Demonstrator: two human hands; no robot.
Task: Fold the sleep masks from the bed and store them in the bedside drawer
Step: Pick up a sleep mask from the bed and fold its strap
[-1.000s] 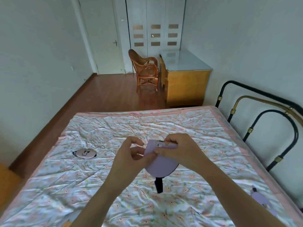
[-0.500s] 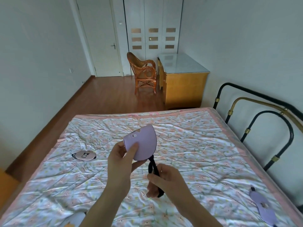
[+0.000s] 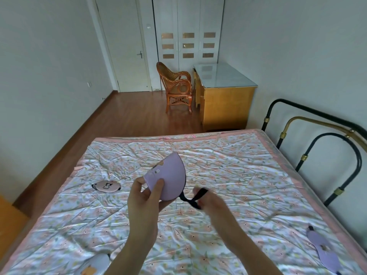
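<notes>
Above the bed (image 3: 228,165), the left hand (image 3: 146,197) pinches the folded lilac sleep mask (image 3: 168,177) between thumb and fingers, holding it upright; just to its right, the blurred right hand (image 3: 210,201) grips the mask's black strap (image 3: 193,198)

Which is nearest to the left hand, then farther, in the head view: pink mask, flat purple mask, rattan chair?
From the left hand:
1. Pink mask, on the bedspread to its left.
2. Flat purple mask, by the bed's right edge.
3. Rattan chair, across the floor beside the desk.
</notes>
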